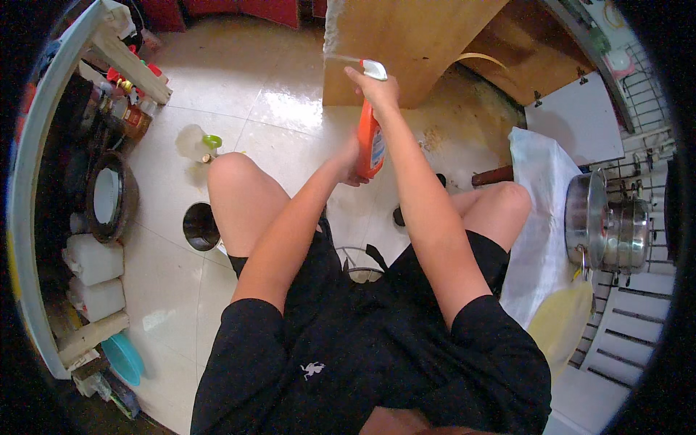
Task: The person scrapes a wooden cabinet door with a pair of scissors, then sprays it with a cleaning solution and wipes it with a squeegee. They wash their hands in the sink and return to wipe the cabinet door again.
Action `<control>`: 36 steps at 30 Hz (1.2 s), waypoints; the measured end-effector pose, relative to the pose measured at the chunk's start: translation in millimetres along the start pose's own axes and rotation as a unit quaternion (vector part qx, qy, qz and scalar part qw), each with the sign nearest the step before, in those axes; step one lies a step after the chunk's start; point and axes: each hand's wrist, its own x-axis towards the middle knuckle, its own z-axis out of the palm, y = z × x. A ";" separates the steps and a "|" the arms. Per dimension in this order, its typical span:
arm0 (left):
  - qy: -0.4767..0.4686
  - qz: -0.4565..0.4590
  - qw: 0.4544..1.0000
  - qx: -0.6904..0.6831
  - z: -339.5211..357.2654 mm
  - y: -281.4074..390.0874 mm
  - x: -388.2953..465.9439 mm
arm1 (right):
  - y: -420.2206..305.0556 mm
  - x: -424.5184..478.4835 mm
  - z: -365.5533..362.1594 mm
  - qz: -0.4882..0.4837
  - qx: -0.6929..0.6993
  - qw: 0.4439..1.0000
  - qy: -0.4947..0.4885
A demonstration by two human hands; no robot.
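An orange spray bottle (367,144) with a white trigger head stands upright in front of me. My right hand (375,87) is wrapped round its neck just below the head, and a fine spray leaves the red-tipped nozzle towards the left. Lower down, my left hand (350,163) supports the bottle near its base; that hand is somewhat blurred. Close behind the nozzle is a wooden panel (391,54) with a rough, whitish left edge. Foam or liquid cannot be told apart on that edge.
A dark-mouthed metal container (201,225) sits on the tiled floor by my left knee. Beyond that knee lies a translucent piece with a green part (212,142). Shelving with bottles and jugs (95,258) lines the left; steel pots (587,217) stand at the right, beside an open cabinet.
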 end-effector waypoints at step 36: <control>-0.116 -0.140 0.983 0.024 19.9 -37.9 28.5 | 68.0 6.0 -20.5 0.056 -0.014 0.998 -0.031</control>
